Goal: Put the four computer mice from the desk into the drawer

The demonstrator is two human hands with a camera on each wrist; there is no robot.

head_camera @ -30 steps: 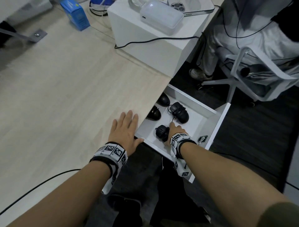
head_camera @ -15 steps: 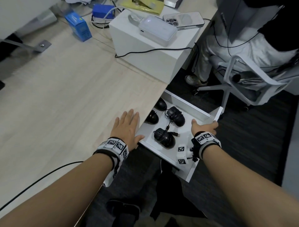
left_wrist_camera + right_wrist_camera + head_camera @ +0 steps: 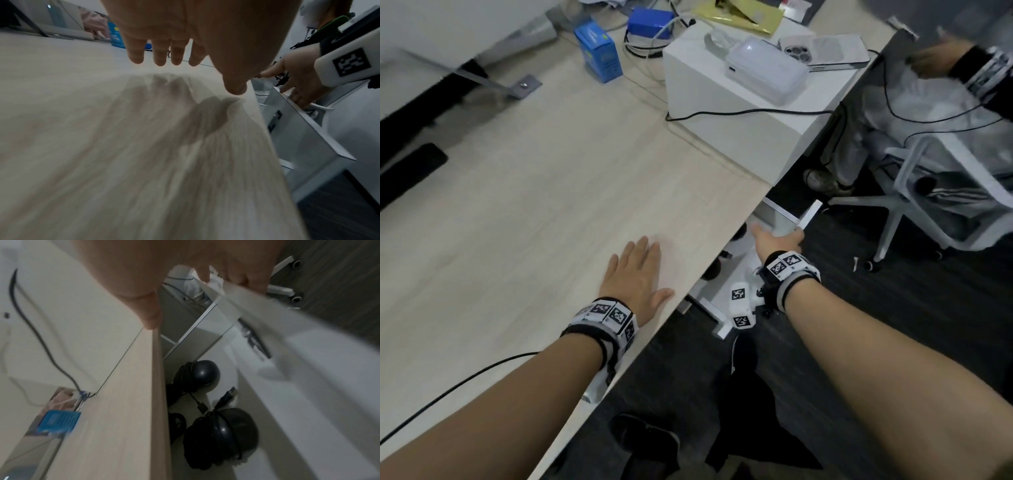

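The white drawer [image 3: 743, 270] is mostly slid in under the wooden desk [image 3: 534, 205]. My right hand [image 3: 774, 240] grips the top edge of its front panel [image 3: 810, 214], fingers outside and thumb inside, which also shows in the left wrist view [image 3: 296, 81]. Black corded mice lie on the drawer floor: one at the back [image 3: 203, 371], one nearer [image 3: 232, 434], and a third [image 3: 176, 420] half under the desk edge. I see no fourth mouse. My left hand [image 3: 635, 274] lies flat and empty on the desk top near the edge.
A white box [image 3: 739, 113] stands at the desk's far right with a white power bank [image 3: 767, 73] and a phone [image 3: 828, 51] on it. A blue carton [image 3: 597, 56] sits further back. A white office chair [image 3: 928, 192] with another person stands right of the drawer.
My right hand left the front mouse, moved to the drawer's front panel and the drawer has slid far in under the desk. The left hand stayed flat on the desk.
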